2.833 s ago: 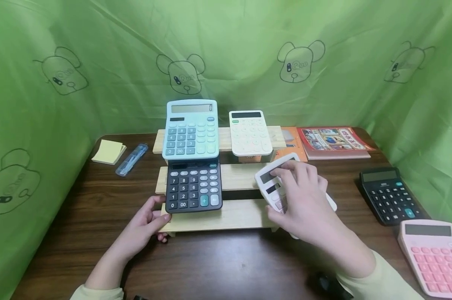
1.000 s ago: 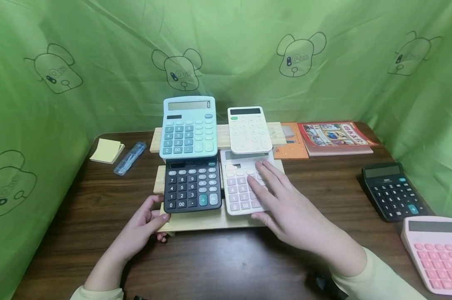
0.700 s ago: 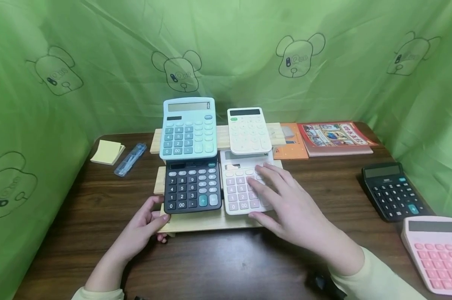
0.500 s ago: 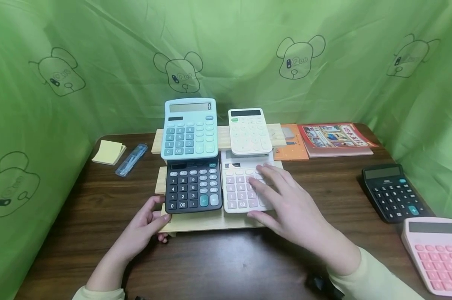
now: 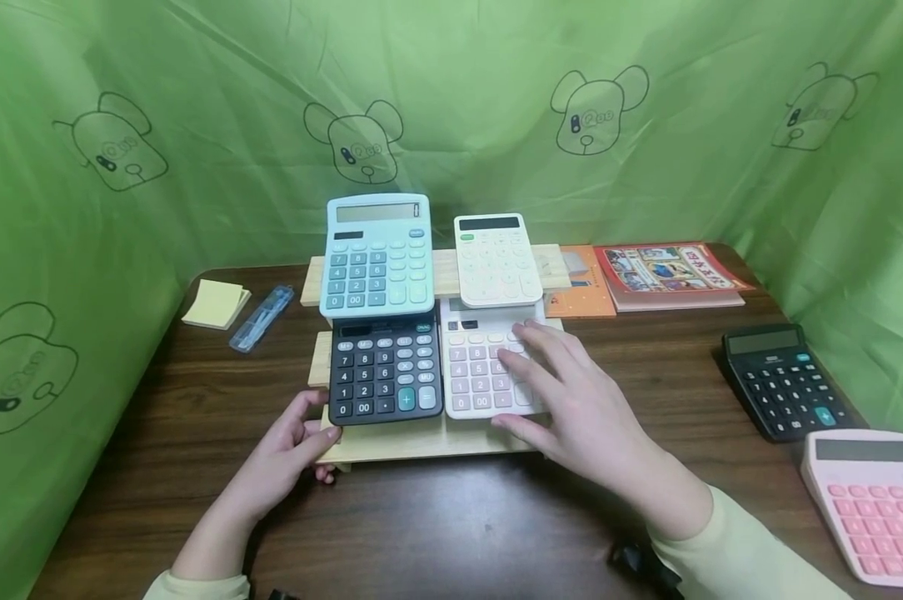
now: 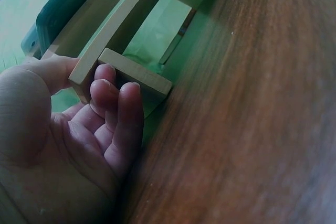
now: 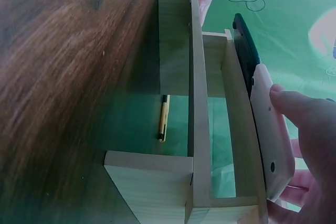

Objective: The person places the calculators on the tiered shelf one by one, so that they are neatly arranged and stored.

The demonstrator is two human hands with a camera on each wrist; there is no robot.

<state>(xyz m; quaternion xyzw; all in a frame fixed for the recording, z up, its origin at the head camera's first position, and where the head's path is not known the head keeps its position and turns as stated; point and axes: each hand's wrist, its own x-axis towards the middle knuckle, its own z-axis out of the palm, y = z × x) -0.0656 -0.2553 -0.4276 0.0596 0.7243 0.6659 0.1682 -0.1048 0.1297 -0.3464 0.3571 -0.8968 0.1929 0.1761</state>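
A stepped wooden rack (image 5: 406, 443) holds calculators on two levels. At its left front corner, my left hand (image 5: 290, 446) grips the wood, thumb on top and fingers curled beneath, as the left wrist view shows. My right hand (image 5: 575, 408) holds a white calculator with pale purple keys (image 5: 479, 377); the thumb lies at its lower edge, two fingertips over the keys. That calculator lies beside a black calculator (image 5: 386, 375), its right side partly covered by my hand. Above them sit a light blue calculator (image 5: 378, 258) and a smaller white calculator (image 5: 499, 262).
On the right lie a black calculator (image 5: 785, 383) and a pink calculator (image 5: 867, 500). Books (image 5: 665, 275) lie at the back right, sticky notes (image 5: 217, 303) and a blue translucent case (image 5: 261, 318) at the left. A yellow pen (image 7: 164, 121) shows under the rack.
My right hand has brought the purple-keyed calculator in from the right, straightened it beside the black one, and slid it slightly farther back. The left hand has stayed at the corner.
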